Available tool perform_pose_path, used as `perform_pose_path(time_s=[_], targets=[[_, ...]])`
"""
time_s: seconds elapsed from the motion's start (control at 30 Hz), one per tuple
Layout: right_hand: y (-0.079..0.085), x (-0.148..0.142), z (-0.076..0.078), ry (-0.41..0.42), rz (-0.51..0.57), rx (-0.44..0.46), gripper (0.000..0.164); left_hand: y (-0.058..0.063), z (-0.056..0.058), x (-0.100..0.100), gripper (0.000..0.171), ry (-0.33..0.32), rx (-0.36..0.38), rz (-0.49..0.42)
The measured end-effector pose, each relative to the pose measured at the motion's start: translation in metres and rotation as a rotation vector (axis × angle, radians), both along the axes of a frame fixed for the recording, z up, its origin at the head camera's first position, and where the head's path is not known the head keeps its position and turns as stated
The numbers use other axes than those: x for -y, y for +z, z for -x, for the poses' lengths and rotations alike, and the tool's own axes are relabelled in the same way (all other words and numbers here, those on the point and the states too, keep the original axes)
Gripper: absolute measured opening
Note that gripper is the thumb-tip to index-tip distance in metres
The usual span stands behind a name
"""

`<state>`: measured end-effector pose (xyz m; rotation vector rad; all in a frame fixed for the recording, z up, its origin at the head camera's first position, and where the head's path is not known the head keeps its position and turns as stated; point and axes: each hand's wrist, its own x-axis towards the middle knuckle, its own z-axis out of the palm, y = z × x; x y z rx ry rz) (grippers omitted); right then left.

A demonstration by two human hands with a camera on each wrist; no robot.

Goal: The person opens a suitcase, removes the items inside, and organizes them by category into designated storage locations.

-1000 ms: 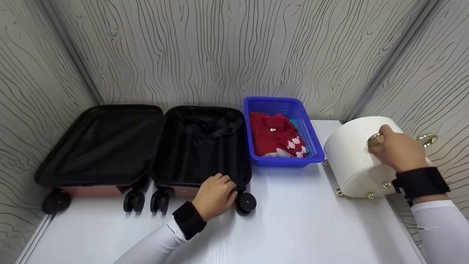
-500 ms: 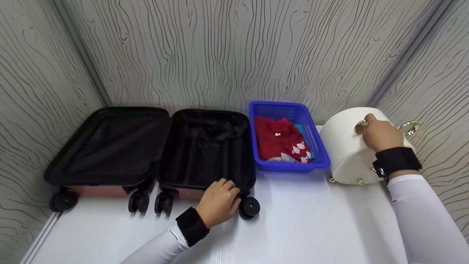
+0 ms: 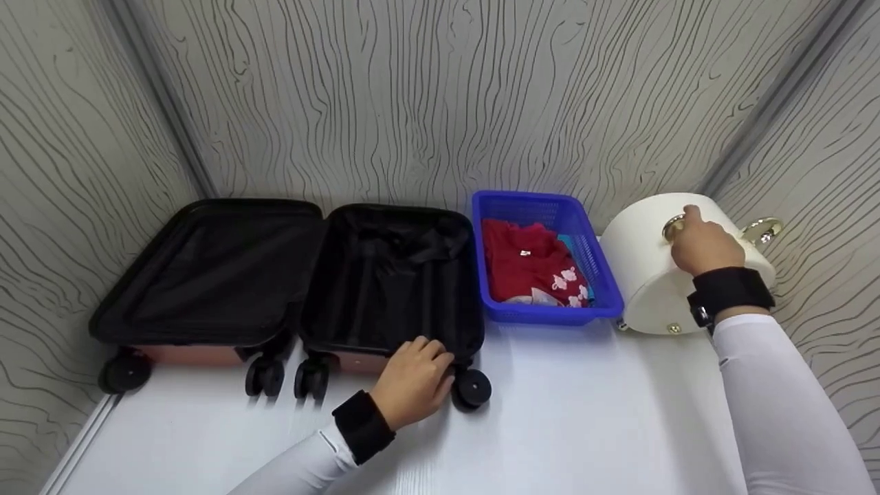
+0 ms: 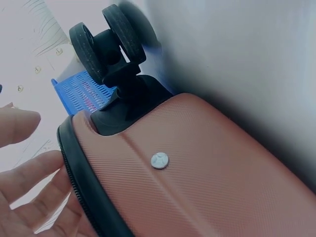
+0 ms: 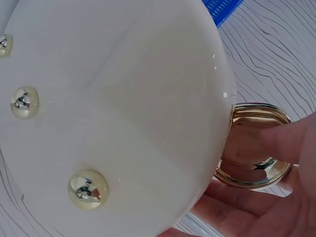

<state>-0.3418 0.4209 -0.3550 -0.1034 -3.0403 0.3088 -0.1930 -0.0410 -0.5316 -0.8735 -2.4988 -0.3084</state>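
An open suitcase (image 3: 395, 295) with a black lining lies on the white table, its pinkish shell (image 4: 163, 148) showing in the left wrist view. My left hand (image 3: 414, 385) rests on its near rim close to the right-hand wheel (image 3: 473, 386). In the left wrist view the fingers (image 4: 37, 170) touch the black zipped edge, with the thumb held apart. To the right, my right hand (image 3: 707, 246) grips a gold handle (image 5: 261, 111) of a white drum-shaped container (image 3: 653, 271). The drum lies tilted on its side, its gold ball feet (image 5: 88, 189) facing me.
The suitcase's other half (image 3: 213, 275) lies to the left. A blue plastic basket (image 3: 543, 316) stands between suitcase and drum, holding a folded red garment (image 3: 522, 265) with pink flowers and something teal beneath. Wood-patterned walls (image 3: 412, 103) enclose the table (image 3: 550, 412).
My right hand has moved the drum back and left, close beside the basket. My left hand stays on the suitcase rim. The head view has shifted slightly.
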Motion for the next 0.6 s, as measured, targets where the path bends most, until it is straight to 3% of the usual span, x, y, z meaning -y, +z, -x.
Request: perform_pose_path(time_s=[0.17,0.33,0.43,0.6], targets=[[-0.01,0.002,-0.004,-0.007,0.042,-0.06,0.072,-0.002,0.004,0.001,0.02,-0.007,-0.004,-0.012],[-0.03,0.005,-0.017,0.013,0.086,-0.252,0.082,-0.006,0.005,0.002,0.023,-0.02,-0.011,-0.025],[-0.043,0.014,-0.03,0.031,0.127,-0.387,0.081,-0.008,0.003,0.004,0.024,-0.021,-0.017,-0.027],[-0.06,0.044,-0.064,0.109,0.206,-0.516,0.082,-0.009,0.002,0.006,0.024,-0.029,-0.026,-0.017]])
